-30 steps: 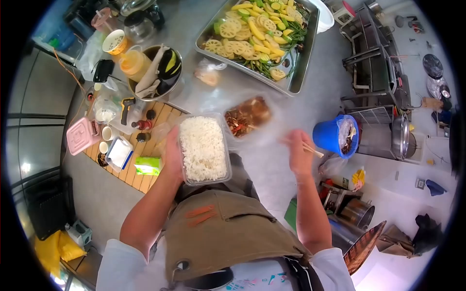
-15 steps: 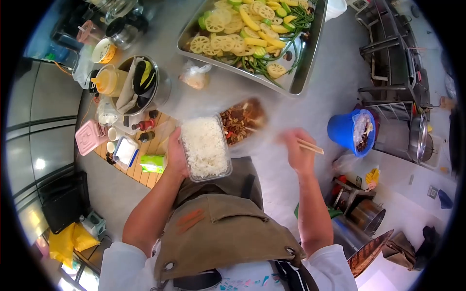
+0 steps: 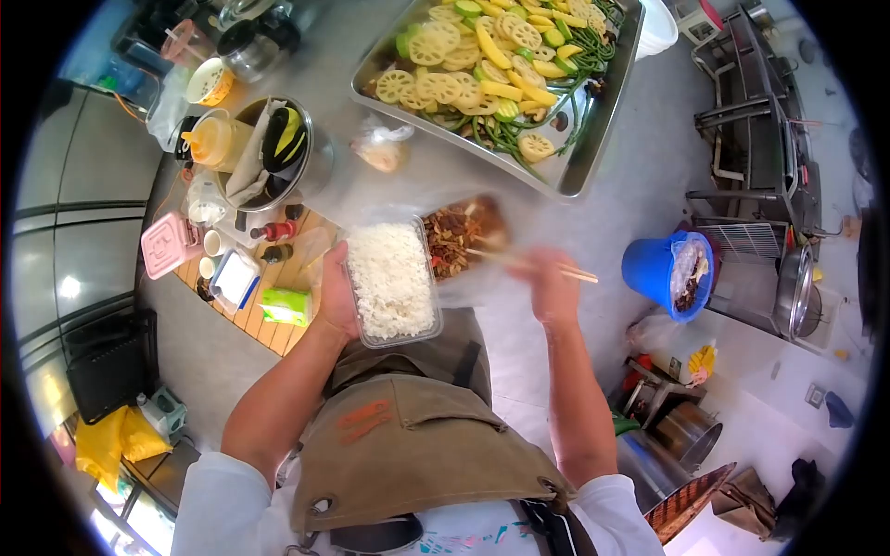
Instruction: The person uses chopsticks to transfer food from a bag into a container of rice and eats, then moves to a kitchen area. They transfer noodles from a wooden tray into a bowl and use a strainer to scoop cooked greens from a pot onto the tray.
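My left hand point(image 3: 336, 292) grips a clear plastic box of white rice point(image 3: 393, 278) by its left side, close in front of the apron. Wooden chopsticks point(image 3: 579, 273) are held in my right hand point(image 3: 553, 287), whose fingers are partly smeared by motion. The chopsticks' far ends reach left to a brown, saucy mix of chopped food with red bits point(image 3: 451, 243), just behind and right of the rice. Clear plastic surrounds that food, and its right part is blurred.
A steel tray of sliced lotus root and green beans point(image 3: 593, 157) stands at the back. At left are a steel pot point(image 3: 320, 162), a sauce bottle point(image 3: 215, 139) and a wooden board point(image 3: 287, 338) with small containers. A blue bucket point(image 3: 649, 273) stands right; a tied bag point(image 3: 380, 148) lies mid-table.
My right hand has moved left, bringing the chopstick tips to the brown food. The rice box stays almost in place in my left hand. The whole view has shifted slightly.
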The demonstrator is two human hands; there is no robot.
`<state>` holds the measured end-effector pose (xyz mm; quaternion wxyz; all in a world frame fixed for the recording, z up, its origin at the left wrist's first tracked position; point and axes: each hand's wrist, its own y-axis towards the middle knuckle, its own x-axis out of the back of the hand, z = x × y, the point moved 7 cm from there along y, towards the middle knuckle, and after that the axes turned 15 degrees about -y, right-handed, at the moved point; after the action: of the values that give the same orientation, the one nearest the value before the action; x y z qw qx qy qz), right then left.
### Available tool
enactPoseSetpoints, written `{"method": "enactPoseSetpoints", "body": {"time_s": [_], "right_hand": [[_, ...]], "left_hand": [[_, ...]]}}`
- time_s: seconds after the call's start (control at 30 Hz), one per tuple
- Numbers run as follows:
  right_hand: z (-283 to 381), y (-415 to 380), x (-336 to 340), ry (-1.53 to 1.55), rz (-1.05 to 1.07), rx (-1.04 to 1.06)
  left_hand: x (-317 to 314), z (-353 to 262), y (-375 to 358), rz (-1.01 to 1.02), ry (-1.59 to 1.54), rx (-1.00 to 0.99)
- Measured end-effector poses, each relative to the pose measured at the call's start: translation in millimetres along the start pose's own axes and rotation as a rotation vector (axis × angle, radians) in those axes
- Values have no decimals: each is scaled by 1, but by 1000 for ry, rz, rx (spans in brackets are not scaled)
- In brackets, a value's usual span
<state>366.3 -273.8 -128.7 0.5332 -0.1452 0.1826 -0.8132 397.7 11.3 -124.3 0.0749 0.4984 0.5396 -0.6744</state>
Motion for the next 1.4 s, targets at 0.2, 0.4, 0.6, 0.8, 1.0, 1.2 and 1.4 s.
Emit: {"method": "enactPoseSetpoints", "body": {"time_s": [0.2, 0.4, 0.6, 0.8, 1.0, 1.2, 1.4], "right_hand": [[-19, 8, 4, 43, 60, 43], [24, -12, -20, -208, 84, 201], [-8, 1, -16, 71, 27, 21], [-27, 6, -11, 147, 84, 33], [-17, 7, -1, 147, 72, 77], [28, -24, 4, 43, 3, 169], [116, -123, -77, -740, 190, 1123]], "left_hand": [[0, 0, -3, -9, -9, -5], [-8, 6, -8, -20, -11, 29], [-13, 6, -9, -6, 5, 12], [-7, 7, -8, 1, 13, 1], [-21, 8, -15, -20, 19, -44], [-26, 8, -15, -12, 58, -42], [-33, 1, -26, -7, 56, -51]]}}
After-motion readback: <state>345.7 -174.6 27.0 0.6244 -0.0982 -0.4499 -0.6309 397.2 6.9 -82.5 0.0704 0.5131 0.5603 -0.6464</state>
